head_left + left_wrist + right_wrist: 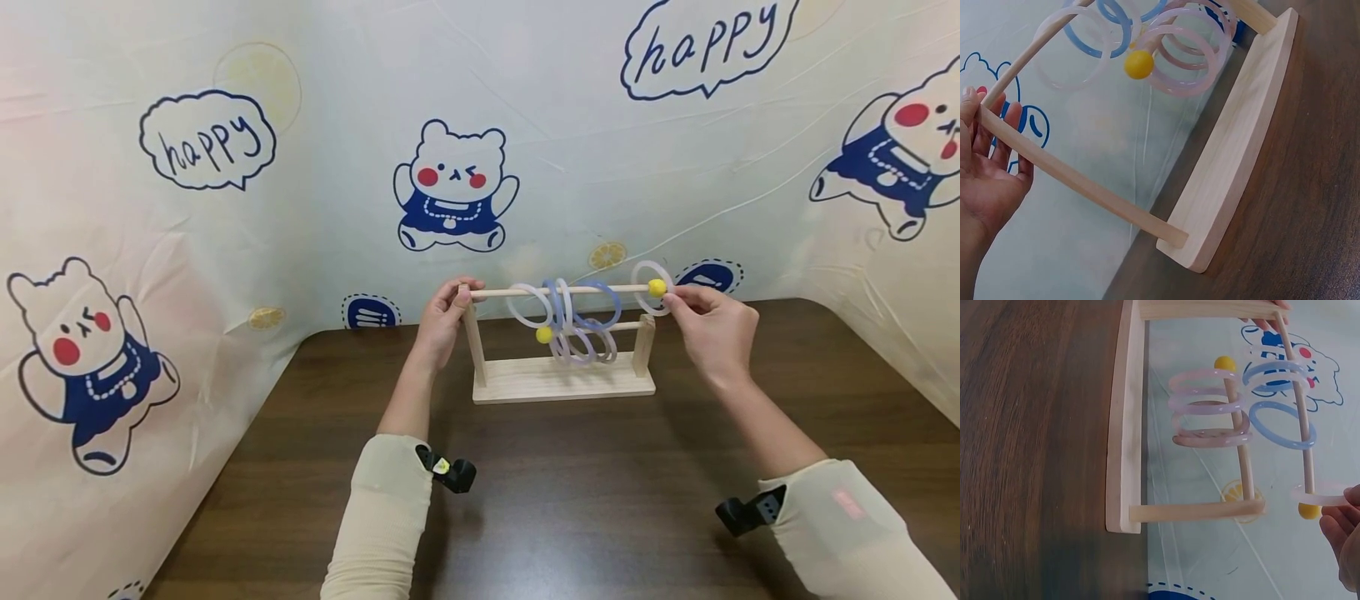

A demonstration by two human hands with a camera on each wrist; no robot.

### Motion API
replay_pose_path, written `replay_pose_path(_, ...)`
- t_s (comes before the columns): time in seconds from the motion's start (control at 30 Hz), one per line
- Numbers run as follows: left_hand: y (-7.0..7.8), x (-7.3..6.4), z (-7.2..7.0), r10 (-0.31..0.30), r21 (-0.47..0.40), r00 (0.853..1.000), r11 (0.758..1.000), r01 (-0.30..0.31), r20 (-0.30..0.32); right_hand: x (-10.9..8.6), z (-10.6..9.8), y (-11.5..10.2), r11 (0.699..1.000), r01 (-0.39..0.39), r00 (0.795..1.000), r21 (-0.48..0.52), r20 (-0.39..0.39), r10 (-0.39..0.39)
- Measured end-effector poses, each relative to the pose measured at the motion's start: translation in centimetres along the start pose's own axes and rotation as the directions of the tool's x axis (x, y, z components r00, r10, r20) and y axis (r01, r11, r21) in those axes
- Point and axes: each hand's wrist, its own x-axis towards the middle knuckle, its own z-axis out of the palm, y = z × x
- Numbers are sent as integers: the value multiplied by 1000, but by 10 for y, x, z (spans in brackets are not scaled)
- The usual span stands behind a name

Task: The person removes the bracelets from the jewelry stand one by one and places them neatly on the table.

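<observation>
My left hand (pixel 441 323) grips the top of the left wooden post (pixel 475 346), where the upper rod (pixel 491 292) joins it. At the rod's free right end is a yellow ball (pixel 657 288). Here my right hand (pixel 716 329) pinches a whitish translucent ring (pixel 1325 499) between thumb and fingers; the ring surrounds the rod end beside the ball. Farther left on this rod hang white rings (pixel 514 310) and blue rings (pixel 617 305). Several pink and purple rings (pixel 1207 409) hang on the lower rod (pixel 1245 472), which ends in another yellow ball (pixel 544 335).
The rack's flat wooden base (pixel 525 387) stands on a dark brown table (pixel 570 492), near its back edge. A shorter right post (pixel 643 346) carries the lower rod. Behind hangs a printed cloth (pixel 337 208) with cartoon bears.
</observation>
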Motion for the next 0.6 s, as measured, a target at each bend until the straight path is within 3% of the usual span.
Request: replay_pose_path(0.6, -3, 1, 1, 16, -8, 1000, 1000, -16, -4, 5, -16, 6, 998, -34, 998, -45, -47, 32)
